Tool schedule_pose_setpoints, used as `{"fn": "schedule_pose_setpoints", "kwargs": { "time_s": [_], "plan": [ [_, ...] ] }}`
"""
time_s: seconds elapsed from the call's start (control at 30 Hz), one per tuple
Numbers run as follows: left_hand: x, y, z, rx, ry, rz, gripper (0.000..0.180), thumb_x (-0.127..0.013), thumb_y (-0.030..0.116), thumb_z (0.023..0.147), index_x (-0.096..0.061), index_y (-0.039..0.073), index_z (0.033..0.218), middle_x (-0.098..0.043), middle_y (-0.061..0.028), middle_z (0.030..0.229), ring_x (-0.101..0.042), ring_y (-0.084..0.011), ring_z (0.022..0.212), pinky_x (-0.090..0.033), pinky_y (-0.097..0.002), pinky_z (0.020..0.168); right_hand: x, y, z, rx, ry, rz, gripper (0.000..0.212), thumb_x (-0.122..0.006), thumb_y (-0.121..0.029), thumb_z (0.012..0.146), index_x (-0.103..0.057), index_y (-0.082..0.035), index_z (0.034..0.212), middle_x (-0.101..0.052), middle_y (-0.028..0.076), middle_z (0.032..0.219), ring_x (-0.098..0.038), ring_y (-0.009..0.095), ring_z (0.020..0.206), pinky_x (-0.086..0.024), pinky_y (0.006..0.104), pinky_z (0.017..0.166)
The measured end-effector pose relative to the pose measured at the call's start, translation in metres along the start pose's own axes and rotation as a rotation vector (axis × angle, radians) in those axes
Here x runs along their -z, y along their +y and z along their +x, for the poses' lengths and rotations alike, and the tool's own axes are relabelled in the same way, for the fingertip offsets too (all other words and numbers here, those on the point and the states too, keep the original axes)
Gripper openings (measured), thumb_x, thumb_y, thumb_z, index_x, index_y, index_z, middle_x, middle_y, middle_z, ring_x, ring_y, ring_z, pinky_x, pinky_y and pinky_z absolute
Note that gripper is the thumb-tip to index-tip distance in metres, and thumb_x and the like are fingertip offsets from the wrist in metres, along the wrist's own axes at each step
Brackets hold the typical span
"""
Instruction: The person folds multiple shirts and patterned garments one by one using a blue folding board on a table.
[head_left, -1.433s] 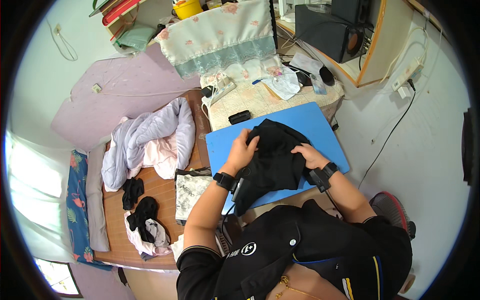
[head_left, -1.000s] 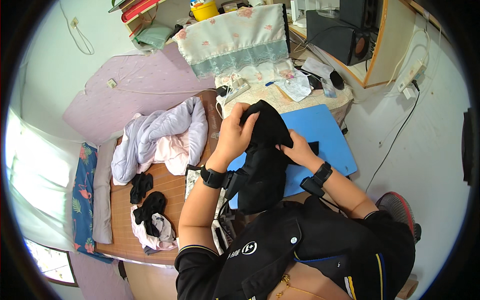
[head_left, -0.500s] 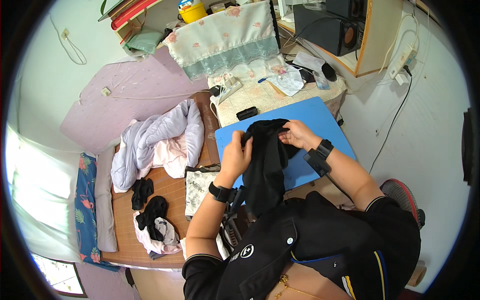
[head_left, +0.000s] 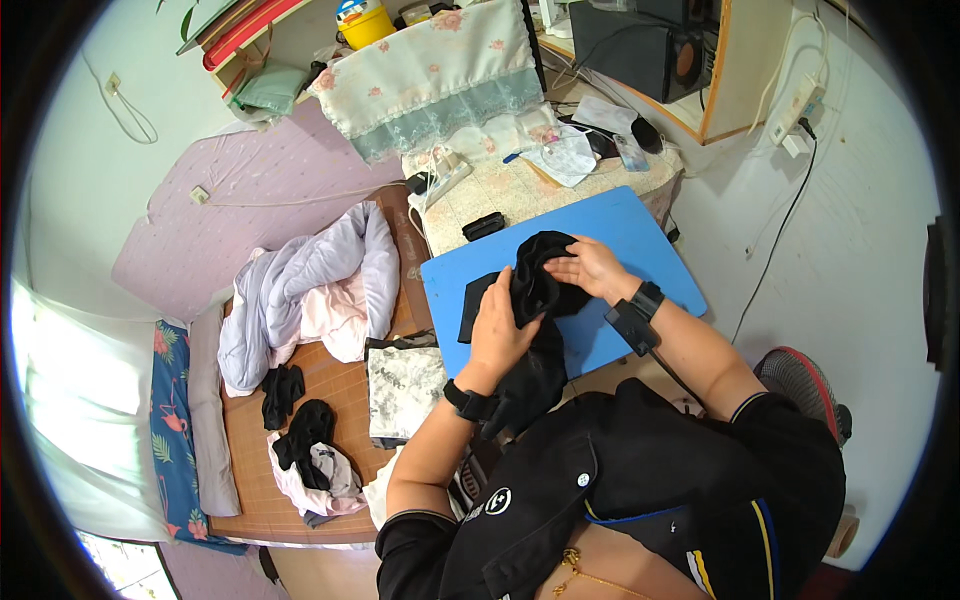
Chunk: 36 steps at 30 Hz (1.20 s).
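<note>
A black garment (head_left: 541, 263) hangs bunched over the blue tabletop (head_left: 630, 235), its upper part forming a rounded opening. My left hand (head_left: 503, 328) grips the near left side of that opening, with the fingertips partly hidden in the cloth. At the right edge, my right hand (head_left: 588, 270) holds the fabric, its fingers reaching into the fold. The lower part of the garment drops past the table's near edge toward my lap. Another black piece of it lies left of my left hand. Its exact kind I cannot make out.
Left of the table, a bed (head_left: 245, 410) carries a lilac quilt (head_left: 300, 270), a black and white folded cloth (head_left: 405, 390) and a pile of clothes (head_left: 315, 460). A black case (head_left: 484, 226) and a power strip (head_left: 447, 183) lie on the cloth-covered desk beyond.
The garment, earlier hanging long between my hands, is now gathered into a rounded opening. My left hand has moved lower and turned; my right hand's fingers have come into the cloth.
</note>
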<state>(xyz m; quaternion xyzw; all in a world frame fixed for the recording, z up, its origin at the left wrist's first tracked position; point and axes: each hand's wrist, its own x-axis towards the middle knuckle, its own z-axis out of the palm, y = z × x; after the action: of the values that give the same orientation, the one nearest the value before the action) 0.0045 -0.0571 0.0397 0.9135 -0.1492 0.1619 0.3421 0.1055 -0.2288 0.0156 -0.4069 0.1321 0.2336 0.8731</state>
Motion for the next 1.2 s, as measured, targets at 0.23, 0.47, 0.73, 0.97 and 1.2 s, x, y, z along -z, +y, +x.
{"fn": "schedule_pose_setpoints", "kwargs": {
  "time_s": [0.23, 0.47, 0.73, 0.97, 1.2],
  "plan": [
    [0.034, -0.019, 0.018, 0.153, -0.038, -0.275, 0.025, -0.063, 0.013, 0.074, -0.052, -0.004, 0.088, -0.058, -0.0185, 0.078, -0.059, -0.0288, 0.069, -0.046, -0.0309, 0.061, -0.002, -0.048, -0.022, 0.263, -0.139, -0.791, 0.029, -0.039, -0.008, 0.081, -0.05, 0.006, 0.104, -0.056, 0.016, 0.058, -0.054, 0.018, 0.04, -0.044, 0.0252, 0.037],
    [0.064, -0.01, 0.033, 0.036, 0.115, -0.307, 0.02, -0.057, 0.013, 0.08, -0.053, -0.005, 0.087, -0.059, -0.0181, 0.074, -0.059, -0.0227, 0.068, -0.044, -0.0302, 0.061, -0.013, -0.078, -0.043, 0.379, -0.403, -1.003, 0.032, -0.058, -0.017, 0.078, -0.053, 0.003, 0.102, -0.058, 0.006, 0.073, -0.056, 0.011, 0.063, -0.046, 0.0229, 0.054],
    [0.088, 0.003, 0.047, 0.015, 0.178, -0.484, 0.017, -0.056, 0.014, 0.082, -0.053, -0.003, 0.084, -0.055, -0.0059, 0.067, -0.047, -0.0086, 0.065, -0.04, -0.0235, 0.058, -0.026, -0.04, -0.027, 0.523, -0.56, -0.79, 0.055, -0.069, -0.014, 0.068, -0.045, 0.003, 0.114, -0.051, 0.009, 0.112, -0.047, 0.015, 0.102, -0.039, 0.0272, 0.084],
    [0.14, 0.01, 0.061, -0.012, 0.346, -0.535, 0.022, -0.052, 0.015, 0.085, -0.053, -0.004, 0.097, -0.057, -0.0025, 0.085, -0.049, -0.0066, 0.077, -0.041, -0.0203, 0.069, -0.105, -0.101, -0.045, 0.818, -0.458, -1.1, 0.032, -0.064, -0.014, 0.072, -0.056, 0.006, 0.097, -0.062, 0.011, 0.091, -0.056, 0.014, 0.082, -0.042, 0.0278, 0.076],
    [0.187, 0.036, 0.08, -0.143, 0.386, -0.592, 0.025, -0.053, 0.013, 0.084, -0.051, -0.004, 0.103, -0.059, -0.0049, 0.09, -0.053, -0.0095, 0.082, -0.042, -0.022, 0.073, -0.163, -0.148, -0.084, 1.175, -0.474, -1.123, 0.039, -0.064, -0.026, 0.073, -0.057, 0.001, 0.101, -0.062, 0.011, 0.093, -0.058, 0.019, 0.085, -0.042, 0.028, 0.078]
  ]
}}
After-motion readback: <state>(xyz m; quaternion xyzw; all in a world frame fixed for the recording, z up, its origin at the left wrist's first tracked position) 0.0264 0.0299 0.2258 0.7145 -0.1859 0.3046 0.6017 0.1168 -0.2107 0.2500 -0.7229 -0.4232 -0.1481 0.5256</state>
